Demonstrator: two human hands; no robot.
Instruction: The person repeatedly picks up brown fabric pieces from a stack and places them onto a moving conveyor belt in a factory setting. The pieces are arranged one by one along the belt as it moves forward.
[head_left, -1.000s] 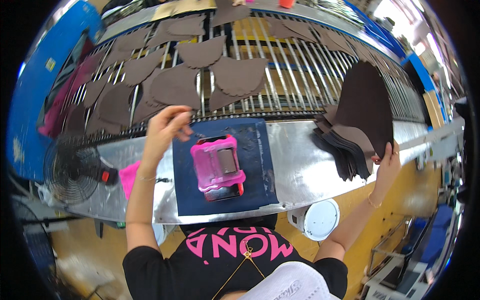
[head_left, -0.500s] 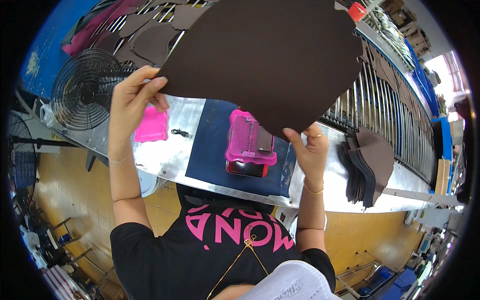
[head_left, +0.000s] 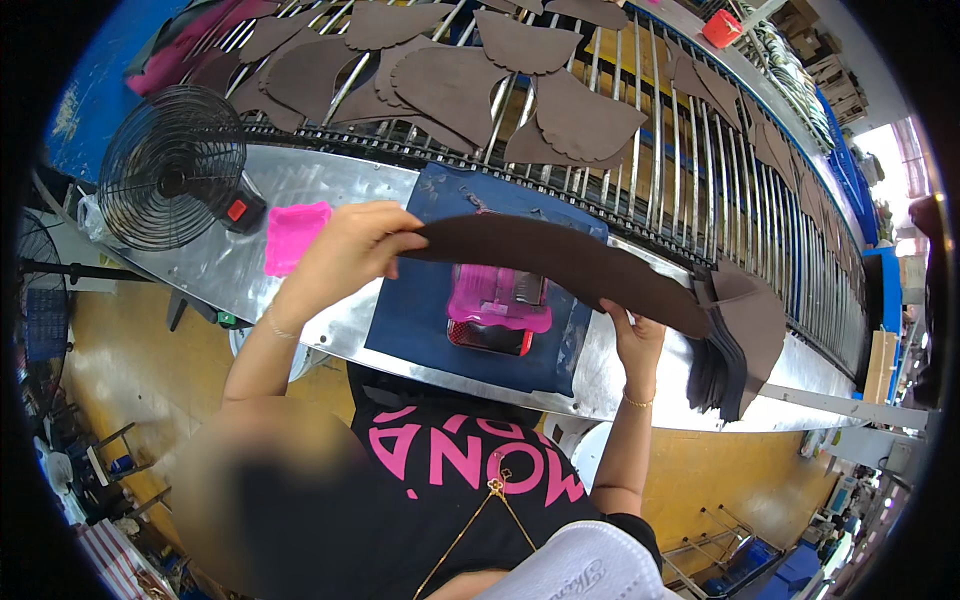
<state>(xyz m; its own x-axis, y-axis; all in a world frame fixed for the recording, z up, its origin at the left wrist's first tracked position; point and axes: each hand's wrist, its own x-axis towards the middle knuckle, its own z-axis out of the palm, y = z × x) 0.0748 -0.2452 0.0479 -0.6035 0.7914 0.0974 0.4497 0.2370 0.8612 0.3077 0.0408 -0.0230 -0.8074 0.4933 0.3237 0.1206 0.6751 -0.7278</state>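
Note:
A dark brown, leather-like sheet piece (head_left: 560, 262) is held up over the table, seen nearly edge-on. My left hand (head_left: 358, 250) pinches its left end between thumb and fingers. With thumb and fingers closed, my right hand (head_left: 640, 340) grips the lower edge toward the right end. Below the piece, partly covered by it, a pink plastic tray (head_left: 478, 312) sits on a dark blue mat (head_left: 410, 330). A black and red object (head_left: 490, 337) shows under the tray's near side. Just right of the held piece lies a stack of similar brown pieces (head_left: 745, 320).
Beyond the metal table (head_left: 340, 335) runs a conveyor of metal rods (head_left: 650, 170) with several loose brown pieces (head_left: 580, 115) on it. At left stand a black fan (head_left: 175, 170) and a smaller pink tray (head_left: 292, 240). A red container (head_left: 722, 29) is at the far right.
The brown piece has come down and tilted from broad face to nearly edge-on, uncovering the conveyor. My left hand moved right and down; my right hand moved slightly down.

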